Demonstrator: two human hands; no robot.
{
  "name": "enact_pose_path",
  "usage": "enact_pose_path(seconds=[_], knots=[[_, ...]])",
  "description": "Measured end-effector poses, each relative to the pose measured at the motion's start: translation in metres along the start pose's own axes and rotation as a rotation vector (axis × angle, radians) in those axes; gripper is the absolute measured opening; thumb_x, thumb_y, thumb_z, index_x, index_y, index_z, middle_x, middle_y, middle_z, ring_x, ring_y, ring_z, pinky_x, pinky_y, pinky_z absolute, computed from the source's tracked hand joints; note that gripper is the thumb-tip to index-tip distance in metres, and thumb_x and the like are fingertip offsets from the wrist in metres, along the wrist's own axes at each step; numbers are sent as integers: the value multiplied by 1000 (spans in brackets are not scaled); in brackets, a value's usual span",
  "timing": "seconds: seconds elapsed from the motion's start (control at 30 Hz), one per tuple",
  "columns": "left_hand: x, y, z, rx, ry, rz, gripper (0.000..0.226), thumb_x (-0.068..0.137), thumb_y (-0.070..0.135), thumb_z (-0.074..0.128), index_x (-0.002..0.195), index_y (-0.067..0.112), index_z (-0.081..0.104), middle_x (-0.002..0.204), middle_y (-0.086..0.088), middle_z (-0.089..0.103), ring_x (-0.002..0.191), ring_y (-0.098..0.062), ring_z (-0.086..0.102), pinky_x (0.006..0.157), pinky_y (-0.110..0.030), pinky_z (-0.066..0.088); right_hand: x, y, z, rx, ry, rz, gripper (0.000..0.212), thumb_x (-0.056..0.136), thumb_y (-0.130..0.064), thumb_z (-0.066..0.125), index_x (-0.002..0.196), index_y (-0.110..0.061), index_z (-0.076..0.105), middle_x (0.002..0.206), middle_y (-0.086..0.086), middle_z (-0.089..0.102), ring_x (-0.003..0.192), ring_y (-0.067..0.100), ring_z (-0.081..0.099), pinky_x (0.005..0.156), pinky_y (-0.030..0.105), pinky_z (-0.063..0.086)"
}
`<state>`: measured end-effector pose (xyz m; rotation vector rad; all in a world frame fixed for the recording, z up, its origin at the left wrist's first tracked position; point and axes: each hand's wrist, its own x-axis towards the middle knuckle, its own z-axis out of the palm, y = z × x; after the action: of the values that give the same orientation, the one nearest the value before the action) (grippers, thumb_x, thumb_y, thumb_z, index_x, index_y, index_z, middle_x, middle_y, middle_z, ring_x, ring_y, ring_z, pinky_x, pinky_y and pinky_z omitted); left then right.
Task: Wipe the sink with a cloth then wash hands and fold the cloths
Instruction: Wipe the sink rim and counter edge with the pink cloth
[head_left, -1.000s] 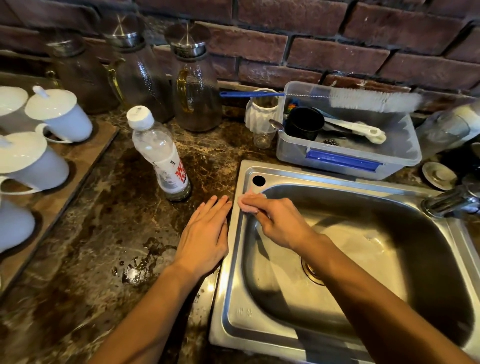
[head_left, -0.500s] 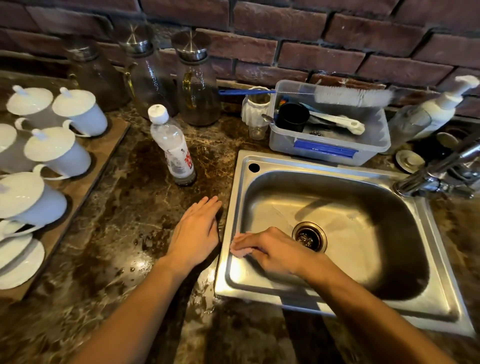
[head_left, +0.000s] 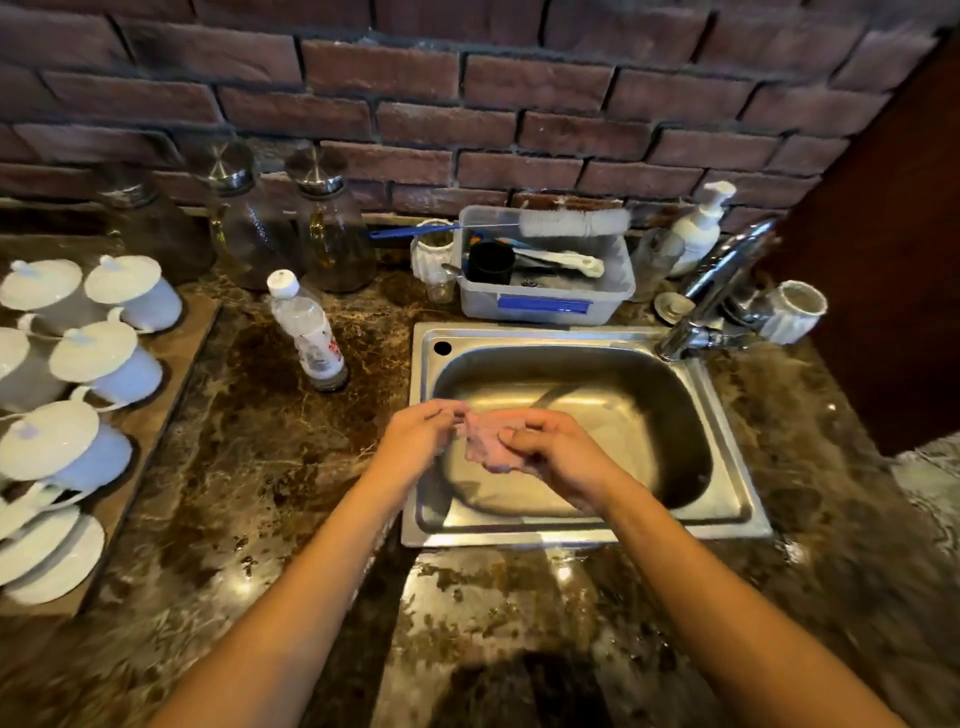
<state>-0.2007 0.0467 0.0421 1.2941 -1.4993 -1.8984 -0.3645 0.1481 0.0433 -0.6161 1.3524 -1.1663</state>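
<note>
Left hand (head_left: 422, 435) and right hand (head_left: 563, 460) both pinch the pink cloth (head_left: 485, 449) above the sink (head_left: 571, 335) at frame centre (somewhat blurred); wiping looks about done, handwashing and folding remain.

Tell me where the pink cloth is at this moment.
In the head view, the pink cloth is held between the left hand and the right hand, over the left half of the steel sink.

Scene's just seen from one head-worn wide-angle cam, angled down close over the sink (head_left: 571, 333), brick wall (head_left: 467, 124) at 12 o'clock.
</note>
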Motion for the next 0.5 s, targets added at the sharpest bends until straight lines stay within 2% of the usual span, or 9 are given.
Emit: enact_pose_path(seconds=[0.07, 0.1, 0.13, 0.17, 0.2, 0.23, 0.33, 0.43, 0.5], knots=[[-9, 12, 15, -137, -83, -77, 32, 103, 8, 40, 121, 1, 66, 102, -11, 72, 89, -19, 70, 77, -25, 56, -14, -14, -7, 62, 10, -17, 30, 96, 11, 48, 117, 3, 67, 86, 10, 76, 73, 14, 72, 64, 23, 60], [-14, 17, 22, -187, -126, -97, 32, 104, 12, 40, 121, 5, 66, 98, -7, 74, 86, -17, 72, 75, -25, 58, -21, -21, -12, 80, 11, -25, 28, 97, 11, 47, 116, 4, 67, 81, 8, 76, 66, 10, 71, 58, 19, 57], [-17, 20, 27, -236, -165, -111, 31, 104, 15, 41, 122, 8, 65, 94, -4, 75, 86, -17, 73, 76, -28, 59, -26, -26, -18, 93, 0, -31, 28, 98, 8, 48, 114, 2, 69, 84, 10, 77, 69, 10, 71, 63, 20, 59], [-19, 24, 34, -273, -196, -117, 30, 103, 18, 43, 123, 9, 64, 93, -4, 76, 88, -18, 74, 80, -32, 59, -30, -32, -23, 103, -15, -43, 28, 98, 5, 50, 113, -2, 72, 94, 13, 77, 81, 16, 72, 77, 27, 61], [-21, 28, 40, -294, -221, -115, 29, 103, 21, 46, 124, 10, 64, 95, -5, 77, 92, -21, 73, 85, -37, 58, -33, -36, -29, 98, -19, -61, 28, 97, 2, 52, 113, -6, 74, 104, 16, 76, 93, 22, 71, 90, 34, 58], [-22, 33, 46, -297, -235, -109, 29, 103, 23, 48, 124, 11, 64, 98, -6, 77, 95, -24, 72, 89, -41, 57, -35, -40, -35, 104, -14, -70, 28, 97, 1, 53, 113, -8, 75, 109, 17, 75, 99, 25, 69, 96, 38, 55], [-26, 42, 69, -294, -276, -85, 25, 102, 24, 51, 119, 13, 66, 97, -6, 77, 92, -22, 73, 87, -42, 57, -43, -50, -55, 101, 2, -84, 30, 98, 0, 51, 118, -7, 73, 111, 17, 74, 99, 25, 68, 91, 34, 57], [-29, 45, 95, -305, -277, -47, 23, 101, 23, 52, 114, 14, 69, 98, -6, 76, 92, -20, 73, 85, -40, 58, -51, -53, -78, 69, -3, -102, 33, 100, -4, 51, 128, -6, 67, 125, 21, 69, 108, 28, 66, 93, 38, 55], [-30, 45, 118, -313, -244, -34, 22, 100, 22, 54, 111, 14, 70, 98, -7, 76, 92, -19, 73, 81, -37, 59, -54, -52, -99, 17, 15, -102, 32, 100, -7, 52, 128, -9, 68, 124, 19, 70, 107, 27, 66, 95, 39, 53]])
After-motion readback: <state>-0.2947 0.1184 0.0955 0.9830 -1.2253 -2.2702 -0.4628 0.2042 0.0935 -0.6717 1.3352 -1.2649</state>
